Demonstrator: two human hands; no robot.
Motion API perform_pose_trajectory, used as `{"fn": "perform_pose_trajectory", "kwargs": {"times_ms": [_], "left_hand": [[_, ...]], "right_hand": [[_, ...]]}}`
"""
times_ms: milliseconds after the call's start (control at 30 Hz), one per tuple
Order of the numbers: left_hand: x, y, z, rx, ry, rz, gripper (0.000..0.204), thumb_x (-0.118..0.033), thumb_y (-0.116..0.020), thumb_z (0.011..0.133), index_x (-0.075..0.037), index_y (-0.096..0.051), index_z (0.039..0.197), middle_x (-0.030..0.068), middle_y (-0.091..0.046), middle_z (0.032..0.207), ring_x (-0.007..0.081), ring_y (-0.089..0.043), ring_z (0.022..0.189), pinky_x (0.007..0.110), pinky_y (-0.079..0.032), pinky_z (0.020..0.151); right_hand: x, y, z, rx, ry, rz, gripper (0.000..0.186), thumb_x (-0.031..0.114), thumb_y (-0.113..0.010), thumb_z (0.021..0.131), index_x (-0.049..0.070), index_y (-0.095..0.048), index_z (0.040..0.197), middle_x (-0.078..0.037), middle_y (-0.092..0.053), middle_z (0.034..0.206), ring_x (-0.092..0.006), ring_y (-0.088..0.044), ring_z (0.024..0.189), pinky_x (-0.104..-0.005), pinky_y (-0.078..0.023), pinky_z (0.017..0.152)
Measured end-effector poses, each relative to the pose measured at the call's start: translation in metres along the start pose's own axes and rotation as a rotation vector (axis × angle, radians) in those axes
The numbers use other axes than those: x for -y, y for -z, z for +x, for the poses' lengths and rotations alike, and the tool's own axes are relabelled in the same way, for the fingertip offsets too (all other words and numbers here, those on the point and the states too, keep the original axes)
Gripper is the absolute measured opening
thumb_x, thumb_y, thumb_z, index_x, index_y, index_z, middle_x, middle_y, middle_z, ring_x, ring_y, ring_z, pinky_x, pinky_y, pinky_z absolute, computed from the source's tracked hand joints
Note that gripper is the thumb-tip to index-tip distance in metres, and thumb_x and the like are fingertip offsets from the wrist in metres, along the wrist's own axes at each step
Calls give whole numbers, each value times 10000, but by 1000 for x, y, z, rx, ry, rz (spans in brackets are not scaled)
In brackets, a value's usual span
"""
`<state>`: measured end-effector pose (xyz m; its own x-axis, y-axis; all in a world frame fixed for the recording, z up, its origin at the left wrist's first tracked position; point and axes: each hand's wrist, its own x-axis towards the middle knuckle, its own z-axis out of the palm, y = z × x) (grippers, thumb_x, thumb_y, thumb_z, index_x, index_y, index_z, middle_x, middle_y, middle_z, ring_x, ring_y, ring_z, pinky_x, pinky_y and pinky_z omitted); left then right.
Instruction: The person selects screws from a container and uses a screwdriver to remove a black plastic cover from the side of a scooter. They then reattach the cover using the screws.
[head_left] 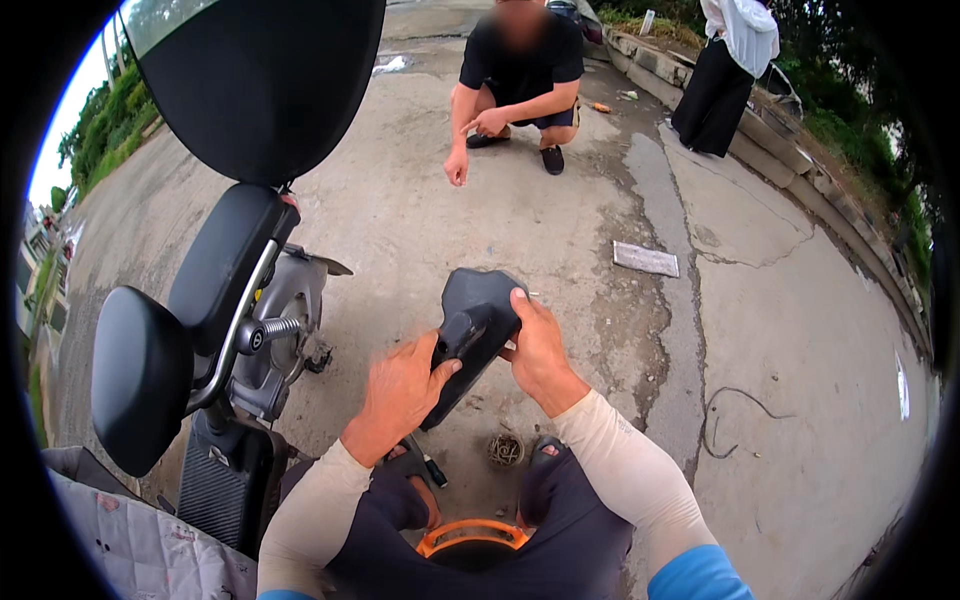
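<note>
A dark grey moulded plastic cover [465, 345], long and wider at its far end, is held up at a tilt above the ground between my knees. My left hand [398, 392], slightly blurred, grips its left side, thumb on the cover's face. On the opposite edge, my right hand [543, 350] pinches the cover with the thumb on top; its other fingers are partly hidden. Below, between my feet, stands a small round container [505, 449] full of screws or similar small metal parts. Near my left foot lies a dark, handle-like tool [435, 471].
On the left stands an electric scooter with a black seat [226, 268] and shock absorber [275, 330]. A person [522, 85] squats ahead; another [737, 60] stands far right. A flat grey slab [645, 259] and a bent wire [716, 422] lie rightward. An orange-rimmed stool [470, 527] is beneath me.
</note>
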<state>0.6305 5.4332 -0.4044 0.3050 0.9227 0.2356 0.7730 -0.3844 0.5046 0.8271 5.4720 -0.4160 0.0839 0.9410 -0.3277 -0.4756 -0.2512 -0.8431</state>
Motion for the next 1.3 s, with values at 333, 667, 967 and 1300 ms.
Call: {"fn": "perform_pose_trajectory", "kwargs": {"times_ms": [333, 667, 967, 1300], "left_hand": [[-2, 11, 8, 55, -38, 16, 934, -532, -803, 785, -21, -421, 1467, 201, -431, 1513, 409, -481, 1344, 475, -418, 1094], [46, 22, 13, 222, 188, -296, 775, -382, -860, 776, 72, -565, 1330, 270, -670, 1208, 346, -654, 1157, 401, -500, 986], [33, 25, 14, 335, 298, -382, 564, -290, -885, 734, 89, -648, 1078, 152, -714, 881, 174, -656, 829, 338, -522, 752], [30, 16, 10, 306, 235, -396, 606, -257, -889, 703, 87, -635, 1134, 161, -719, 918, 200, -679, 864, 338, -528, 791]], "right_hand": [[12, 25, 7, -101, 111, 180, 412, 446, -516, 1043, 139, -578, 1310, -15, -660, 1206, -213, -622, 1083, -505, -441, 919], [23, 49, 15, -50, 17, 412, 525, 535, -460, 1041, 138, -496, 1382, -65, -547, 1449, -300, -509, 1315, -650, -292, 1072], [13, 52, 23, -30, 73, 456, 482, 411, -508, 1055, 10, -529, 1320, -150, -602, 1318, -285, -599, 1182, -441, -463, 1029], [7, 50, 29, -68, 44, 424, 392, 314, -533, 1047, -19, -565, 1252, -151, -652, 1215, -277, -648, 1081, -420, -518, 957]]}}
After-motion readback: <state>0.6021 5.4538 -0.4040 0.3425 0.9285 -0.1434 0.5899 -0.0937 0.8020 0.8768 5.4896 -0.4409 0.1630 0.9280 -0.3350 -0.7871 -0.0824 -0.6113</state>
